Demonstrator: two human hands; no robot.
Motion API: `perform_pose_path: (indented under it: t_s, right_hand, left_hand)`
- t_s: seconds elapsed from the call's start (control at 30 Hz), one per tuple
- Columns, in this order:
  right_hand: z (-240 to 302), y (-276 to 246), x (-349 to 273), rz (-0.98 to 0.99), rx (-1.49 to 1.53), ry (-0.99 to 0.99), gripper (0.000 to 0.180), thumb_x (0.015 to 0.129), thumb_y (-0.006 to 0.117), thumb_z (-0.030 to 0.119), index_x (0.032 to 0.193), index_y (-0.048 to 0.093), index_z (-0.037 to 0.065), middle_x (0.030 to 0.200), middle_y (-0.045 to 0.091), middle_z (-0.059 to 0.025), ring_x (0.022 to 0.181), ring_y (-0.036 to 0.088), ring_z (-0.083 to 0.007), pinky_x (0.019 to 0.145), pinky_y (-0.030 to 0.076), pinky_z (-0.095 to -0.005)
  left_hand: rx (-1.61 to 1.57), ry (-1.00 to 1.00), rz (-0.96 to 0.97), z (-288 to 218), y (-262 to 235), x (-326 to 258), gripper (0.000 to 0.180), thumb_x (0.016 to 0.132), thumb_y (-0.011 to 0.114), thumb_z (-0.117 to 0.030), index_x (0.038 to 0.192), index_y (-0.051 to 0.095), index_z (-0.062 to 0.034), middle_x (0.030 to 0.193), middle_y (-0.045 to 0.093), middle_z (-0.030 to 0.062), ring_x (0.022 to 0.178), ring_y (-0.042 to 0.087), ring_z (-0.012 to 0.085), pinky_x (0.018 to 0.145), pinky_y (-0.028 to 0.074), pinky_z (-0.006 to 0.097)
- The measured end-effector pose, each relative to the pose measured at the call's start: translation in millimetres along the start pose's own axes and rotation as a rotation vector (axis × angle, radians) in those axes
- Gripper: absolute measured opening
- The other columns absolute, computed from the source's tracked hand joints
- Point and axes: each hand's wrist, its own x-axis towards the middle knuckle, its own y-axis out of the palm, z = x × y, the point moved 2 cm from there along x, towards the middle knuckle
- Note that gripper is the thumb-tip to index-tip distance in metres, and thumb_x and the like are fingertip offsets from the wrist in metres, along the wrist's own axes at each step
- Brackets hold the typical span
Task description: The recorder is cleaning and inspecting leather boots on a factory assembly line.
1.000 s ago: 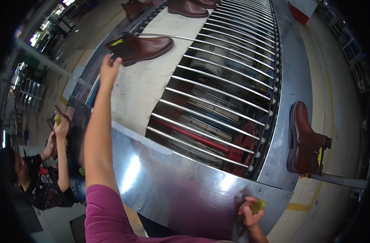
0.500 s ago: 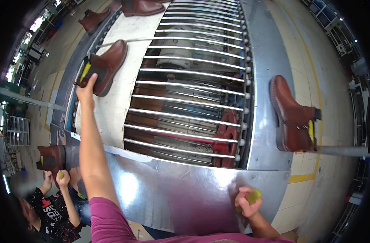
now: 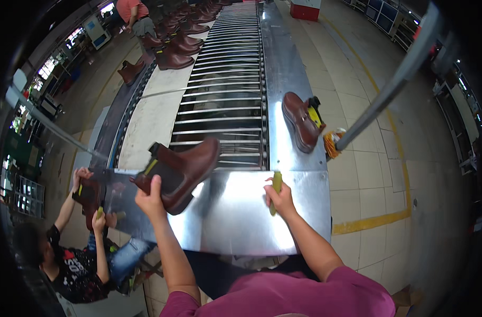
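My left hand (image 3: 152, 202) is closed on a brown leather ankle boot (image 3: 193, 166) by its heel and shaft. The boot is raised over the near end of the conveyor, its toe up and to the right; dark elastic shows in its side. My right hand (image 3: 282, 201) is closed around a short yellow-green stick (image 3: 277, 182) standing nearly upright. I cannot make out whether the stick is a tool's handle. Below both hands lies a shiny metal tabletop (image 3: 235, 222). Another brown boot (image 3: 295, 121) with yellow at its opening rests on the right metal edge.
A roller conveyor (image 3: 220, 112) runs away from me, with a pale board (image 3: 154, 111) along its left side bearing several boots (image 3: 175, 55) far off. At left a co-worker (image 3: 74, 264) holds a boot (image 3: 90, 195). A grey pole (image 3: 391, 82) slants at right. Another person (image 3: 133, 13) stands far back.
My left hand has lifted the boot off the pale board and brought it nearer, to the right. My right hand, still holding the stick, has moved up and left in view. The view has tilted farther along the conveyor.
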Motion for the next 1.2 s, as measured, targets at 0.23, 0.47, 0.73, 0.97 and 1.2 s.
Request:
perform_pose_path:
  t_s: [0.23,0.47,0.73,0.97,1.2]
  right_hand:
    - [4,11,-5,-0.011,-0.009,-0.006,0.026,0.098,0.069,0.021,0.116,0.06,0.004,0.065,0.053,0.0008,0.052,0.051,-0.0092,0.049,0.043,-0.0278]
    - [-2,4,-45,-0.063,-0.08,-0.055,0.023,0.095,0.071,0.022,0.111,0.065,0.006,0.069,0.056,0.002,0.056,0.053,-0.0088,0.053,0.044,-0.0275]
    - [5,3,-57,-0.071,-0.111,-0.097,0.025,0.097,0.07,0.023,0.113,0.064,0.005,0.069,0.055,0.0023,0.057,0.051,-0.0077,0.054,0.044,-0.026]
    - [8,0,-60,-0.049,-0.093,-0.06,0.027,0.098,0.07,0.024,0.114,0.063,0.003,0.069,0.055,0.0021,0.056,0.052,-0.008,0.054,0.044,-0.0256]
    - [9,3,-55,-0.023,-0.078,-0.041,0.027,0.098,0.07,0.023,0.115,0.062,0.002,0.069,0.055,0.001,0.056,0.052,-0.0086,0.054,0.045,-0.0258]
  left_hand:
    - [0.336,0.368,0.069,-63,-5,-197,0.028,0.08,0.09,-0.012,0.098,0.074,0.0019,0.084,0.075,0.0119,0.074,0.072,0.019,0.07,0.055,0.033]
    - [0.155,0.061,0.177,-58,20,-289,0.069,0.077,0.094,-0.015,0.134,0.062,0.007,0.096,0.076,0.0169,0.08,0.074,0.0186,0.072,0.058,0.031]
    - [-0.329,-0.279,0.615,-7,-28,-269,0.059,0.098,0.076,-0.024,0.143,0.055,0.008,0.137,0.065,0.019,0.121,0.067,0.0267,0.1,0.056,0.039]
    - [0.203,0.233,1.021,-64,-4,-189,0.102,0.075,0.088,-0.006,0.162,0.035,-0.0131,0.167,0.035,0.0163,0.156,0.029,0.0356,0.125,0.032,0.049]
    - [0.194,0.168,1.385,-67,31,-152,0.11,0.063,0.091,-0.003,0.159,0.038,-0.012,0.164,0.042,0.0071,0.155,0.032,0.0315,0.129,0.026,0.045]
